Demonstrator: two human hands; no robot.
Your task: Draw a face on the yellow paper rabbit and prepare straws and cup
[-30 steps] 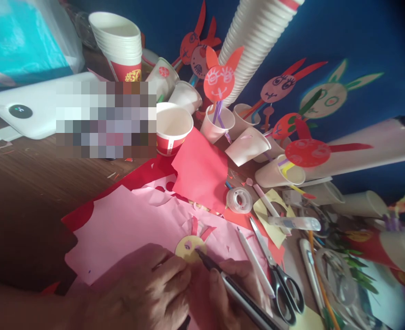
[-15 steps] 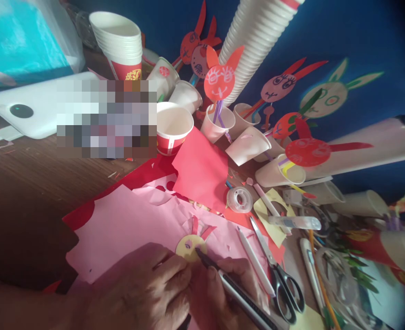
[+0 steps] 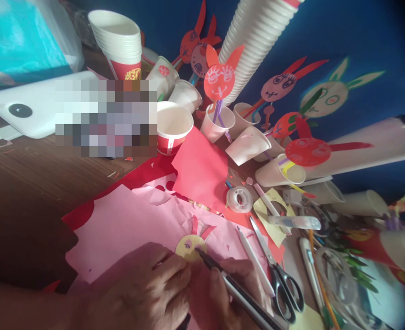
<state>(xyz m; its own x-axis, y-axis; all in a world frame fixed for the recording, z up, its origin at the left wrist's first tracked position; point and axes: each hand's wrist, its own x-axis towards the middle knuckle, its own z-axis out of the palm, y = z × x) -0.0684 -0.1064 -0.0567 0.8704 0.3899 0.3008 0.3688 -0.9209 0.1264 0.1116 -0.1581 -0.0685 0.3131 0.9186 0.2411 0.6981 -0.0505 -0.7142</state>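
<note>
A small round yellow paper face (image 3: 187,253) with red strip ears lies on pink paper (image 3: 119,224). One eye is drawn on its left side, and some dark marks show at its right. My left hand (image 3: 150,288) rests beside the face, fingers bent together at its lower left edge; the fingertips are partly hidden. My right hand (image 3: 230,284) grips a dark marker (image 3: 238,291), whose tip touches the right part of the face. Right of that hand are a capped white pen (image 3: 255,261) and black-handled scissors (image 3: 276,270).
Red paper (image 3: 202,160), a tape roll (image 3: 239,199) and paper scraps lie ahead. Behind stand paper cups (image 3: 218,123) with rabbit faces on straws, and a tall cup stack (image 3: 260,36). A white device (image 3: 33,107) is at the left.
The marker tip has shifted very slightly on the yellow face, and the mark at its right looks a little larger. My left hand has stayed in place.
</note>
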